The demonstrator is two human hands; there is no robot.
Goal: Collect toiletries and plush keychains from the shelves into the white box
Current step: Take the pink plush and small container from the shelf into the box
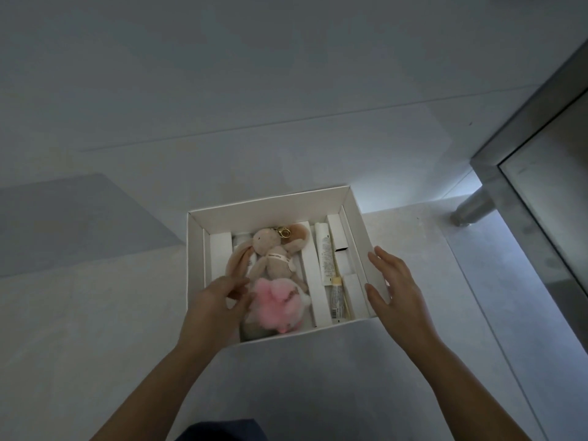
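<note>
Here's the white box (194,265), sitting open on the pale floor (95,313) in the middle of the view, and it looks well stocked. A beige bunny keychain (270,254) lies across the centre, its gold clasp (282,232) up at 12 o'clock beside a brown-eared plush (299,232). A pink fluffy plush (276,305) sits at 6 o'clock. Along the 3 o'clock side the toiletries lie lengthwise: a white tube (324,253), a small yellow-capped bottle (337,296) and slim white cartons (337,232). The left hand (216,300) comes in from 8 o'clock, fingers loosely bent and a little apart, tips at the bunny's ear and the pink fluff (whether they pinch anything, I cannot tell). The right hand (397,288) is at 4 o'clock, fingers straight and spread, palm turned to the box's right wall, very close to it if not touching. As for handling, the plushes look featherlight and squashy, so they should tuck down under a gentle press, and the body is a safer hold than a dangling ear or clasp. The tube and bottle look smooth and liable to roll, so grip them across the middle. The box looks like thin card, so I'd lift it with both hands under opposite sides rather than by one rim. A metal frame (509,138) stands at 2 o'clock.
</note>
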